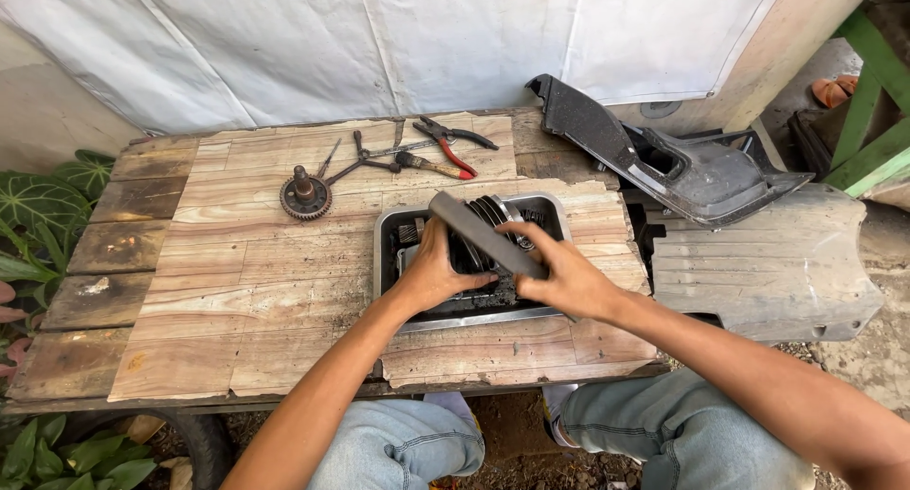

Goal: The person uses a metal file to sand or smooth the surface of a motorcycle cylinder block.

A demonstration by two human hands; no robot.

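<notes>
centre frame | left hand [431, 267] and right hand [559, 272] gripping grey belt [483, 234] over metal tray [389, 239] | risk: greasy belt slipping, dropping onto pulley parts [493, 210]

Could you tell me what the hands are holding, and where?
Both hands hold a grey belt over the tray, left at its lower side, right near its end.

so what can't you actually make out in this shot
Head view only:
- Tray contents: mostly hidden by both hands and the grey belt.
- Left hand fingertips: hidden behind the belt.
- Right hand palm: turned away.
- Tools at the back: too small to identify fully.
</notes>
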